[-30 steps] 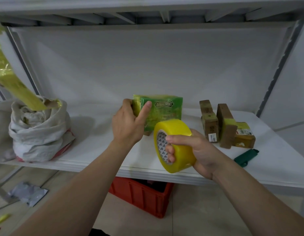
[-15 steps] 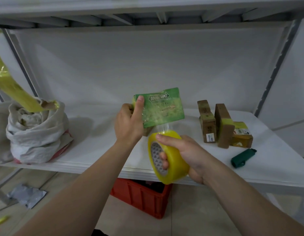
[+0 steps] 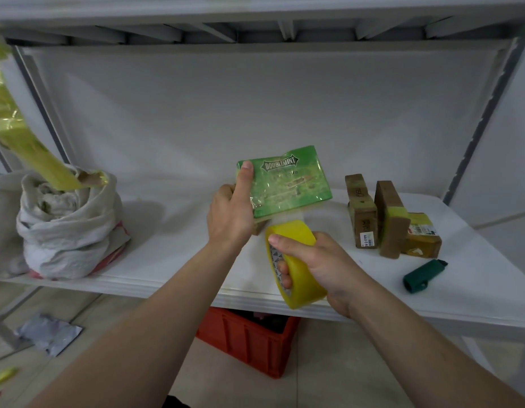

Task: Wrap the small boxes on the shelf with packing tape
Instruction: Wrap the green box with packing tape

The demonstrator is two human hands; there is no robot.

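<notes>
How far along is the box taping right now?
Probably done: the brown boxes at right, one showing a yellow tape band. In hand: left hand holds the green box, right hand the tape roll, tape stretched between them. Left: finish this wrap and cut it, perhaps with the green cutter.

Open shelf (image 3: 167,231) between sack (image 3: 69,228) and left hand (image 3: 228,219)

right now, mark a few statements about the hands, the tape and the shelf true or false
1. The left hand holds the green Doublemint box. True.
2. The dark green plastic cutter lies on the white shelf. True.
3. The yellow roll of packing tape lies on the shelf. False: the right hand grips it.
4. The red plastic crate sits on the shelf. False: it stands on the floor beneath.
</notes>
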